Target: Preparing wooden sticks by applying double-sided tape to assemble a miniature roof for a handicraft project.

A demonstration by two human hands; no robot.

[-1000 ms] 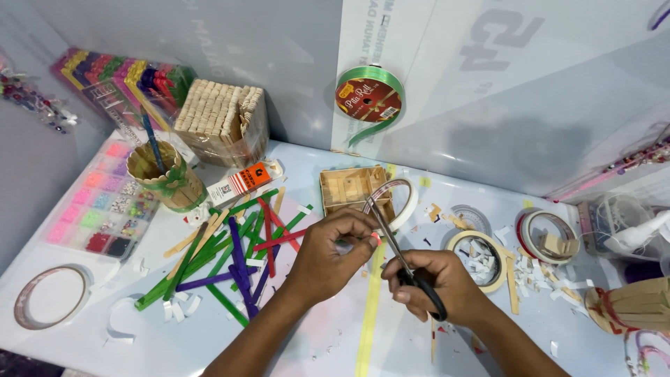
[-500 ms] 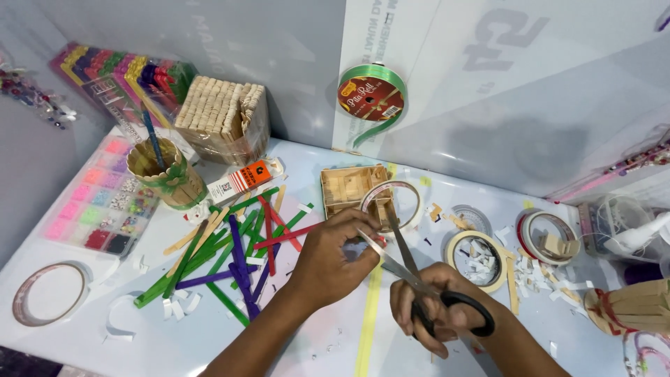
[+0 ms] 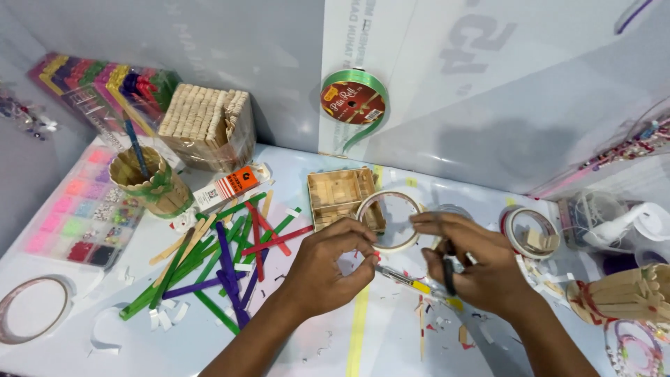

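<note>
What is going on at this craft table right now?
A person works over a white table strewn with craft supplies. The left hand pinches a thin stick with a yellow band near its end, while the right hand grips black-handled scissors against it. Just behind the hands are a tape roll and a small box built of wooden sticks. Coloured craft sticks lie scattered to the left, beside a stick-built cup.

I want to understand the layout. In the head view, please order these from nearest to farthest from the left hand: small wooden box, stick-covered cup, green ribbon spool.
From the left hand:
1. Small wooden box, just beyond it.
2. Stick-covered cup, far left.
3. Green ribbon spool, up against the back wall.
</note>
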